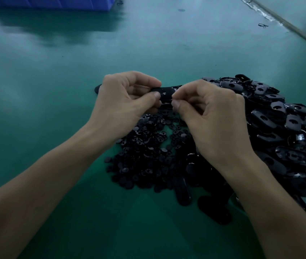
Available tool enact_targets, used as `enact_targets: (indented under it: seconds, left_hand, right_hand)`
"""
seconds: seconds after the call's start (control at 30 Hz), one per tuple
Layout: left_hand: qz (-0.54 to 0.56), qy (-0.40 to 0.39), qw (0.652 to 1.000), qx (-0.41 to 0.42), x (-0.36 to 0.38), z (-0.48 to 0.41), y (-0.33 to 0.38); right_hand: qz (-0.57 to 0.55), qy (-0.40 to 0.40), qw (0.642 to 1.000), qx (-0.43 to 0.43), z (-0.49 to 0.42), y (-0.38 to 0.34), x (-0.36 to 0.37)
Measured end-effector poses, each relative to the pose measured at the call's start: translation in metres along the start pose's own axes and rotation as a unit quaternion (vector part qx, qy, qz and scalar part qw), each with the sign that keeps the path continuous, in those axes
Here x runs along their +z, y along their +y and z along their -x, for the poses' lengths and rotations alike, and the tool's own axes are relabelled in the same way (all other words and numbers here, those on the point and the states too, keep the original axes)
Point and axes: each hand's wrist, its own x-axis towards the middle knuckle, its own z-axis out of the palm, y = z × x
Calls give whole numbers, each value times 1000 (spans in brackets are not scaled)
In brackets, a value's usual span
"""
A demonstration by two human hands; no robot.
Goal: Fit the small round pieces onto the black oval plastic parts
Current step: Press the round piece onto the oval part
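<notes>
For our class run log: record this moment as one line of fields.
phase: fitting | left hand: grips black oval part | right hand: pinches its end | table: round-piece pile, oval-part heap

View: one wide-angle camera, worn on your head.
Facing: forward and down across the worktop [45, 81], toward its far edge.
Nearness: close; your left hand [124, 101] and right hand [210, 116] sit mid-frame, forearms crossing the near edge.
Reach: the worktop's far right edge shows.
</notes>
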Motion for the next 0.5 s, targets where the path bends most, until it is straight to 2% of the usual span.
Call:
enact_targets:
  seconds: [0.17,0.5]
  left_hand:
    - [3,-16,1000,8,3,3,2]
    - [18,-45,999,25,8,9,7]
  right_hand:
    - [-46,25,998,20,-1,-1,-4]
    - [-101,6,993,60,-3,0,-3]
